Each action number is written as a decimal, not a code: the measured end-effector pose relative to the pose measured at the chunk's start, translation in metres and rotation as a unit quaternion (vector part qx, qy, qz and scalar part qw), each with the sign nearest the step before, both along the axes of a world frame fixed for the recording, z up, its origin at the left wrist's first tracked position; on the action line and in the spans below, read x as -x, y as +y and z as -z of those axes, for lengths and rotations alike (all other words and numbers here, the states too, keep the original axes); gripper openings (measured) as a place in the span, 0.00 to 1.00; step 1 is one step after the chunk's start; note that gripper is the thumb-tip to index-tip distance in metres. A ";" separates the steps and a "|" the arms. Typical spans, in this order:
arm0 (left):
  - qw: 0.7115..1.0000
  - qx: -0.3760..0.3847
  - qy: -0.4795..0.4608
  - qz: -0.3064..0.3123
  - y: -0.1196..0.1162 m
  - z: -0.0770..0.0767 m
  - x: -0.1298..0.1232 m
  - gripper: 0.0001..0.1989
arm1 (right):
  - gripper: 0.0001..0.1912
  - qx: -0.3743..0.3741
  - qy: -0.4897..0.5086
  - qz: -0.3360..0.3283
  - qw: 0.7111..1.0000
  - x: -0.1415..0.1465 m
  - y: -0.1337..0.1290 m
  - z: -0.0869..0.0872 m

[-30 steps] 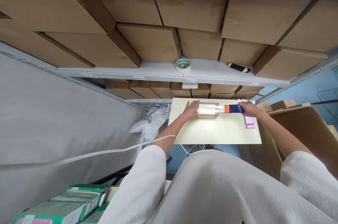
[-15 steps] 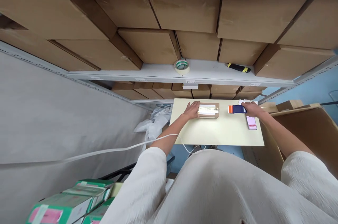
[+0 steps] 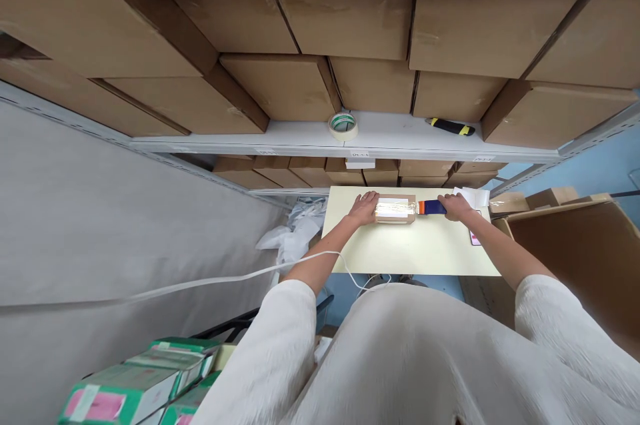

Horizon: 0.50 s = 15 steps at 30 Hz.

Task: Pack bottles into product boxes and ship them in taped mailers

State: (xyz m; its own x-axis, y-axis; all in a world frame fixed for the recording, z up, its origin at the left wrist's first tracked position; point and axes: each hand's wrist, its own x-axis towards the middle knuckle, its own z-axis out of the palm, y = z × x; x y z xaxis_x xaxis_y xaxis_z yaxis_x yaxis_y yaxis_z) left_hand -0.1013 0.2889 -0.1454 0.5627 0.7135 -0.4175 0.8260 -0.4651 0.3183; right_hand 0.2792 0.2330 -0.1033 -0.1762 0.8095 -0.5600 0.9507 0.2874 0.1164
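A small brown cardboard box (image 3: 411, 217) lies on a pale yellow board, with a white label (image 3: 393, 208) and a shiny clear strip of tape across its top. My left hand (image 3: 366, 207) holds the box at its left end. In my right hand (image 3: 454, 206) is a dark blue hand tool (image 3: 433, 207) with an orange end, its exact kind unclear. The orange end meets the right end of the box. A phone (image 3: 475, 231) with a pinkish screen lies partly under my right forearm, near some white paper (image 3: 473, 197).
The yellow board (image 3: 410, 255) is my work surface. On the shelf behind it sit a tape roll (image 3: 343, 126), a yellow-and-black cutter (image 3: 451, 127) and several cartons (image 3: 371, 85). A large open carton (image 3: 570, 238) stands at right. A white cable (image 3: 220, 278) crosses from the left.
My right hand has moved left with the blue tool, bringing its orange end up to the box. My left hand and the box have stayed in place.
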 end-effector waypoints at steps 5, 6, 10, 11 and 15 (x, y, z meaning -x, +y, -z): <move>1.000 -0.011 -0.009 0.006 -0.001 -0.003 -0.001 0.55 | 0.31 0.000 -0.013 -0.006 1.000 0.025 0.010 0.001; 1.000 -0.012 -0.010 0.007 -0.001 -0.004 -0.001 0.55 | 0.32 0.001 -0.017 -0.008 1.000 0.027 0.012 0.001; 1.000 -0.015 -0.012 0.006 -0.001 -0.006 -0.003 0.55 | 0.31 0.010 -0.024 -0.010 1.000 0.034 0.020 0.000; 1.000 -0.015 -0.012 0.006 -0.001 -0.006 -0.003 0.56 | 0.31 0.012 -0.024 -0.007 1.000 0.035 0.021 -0.001; 1.000 -0.014 -0.007 0.009 0.002 -0.004 -0.004 0.56 | 0.30 0.021 -0.024 0.005 0.999 0.041 0.028 -0.001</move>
State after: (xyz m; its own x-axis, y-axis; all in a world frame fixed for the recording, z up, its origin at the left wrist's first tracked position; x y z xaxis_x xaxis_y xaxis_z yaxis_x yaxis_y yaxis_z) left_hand -0.0973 0.2906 -0.1412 0.5812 0.7144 -0.3895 0.8129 -0.4884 0.3172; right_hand 0.2380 0.2606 -0.1021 -0.1404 0.7867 -0.6012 0.9474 0.2831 0.1492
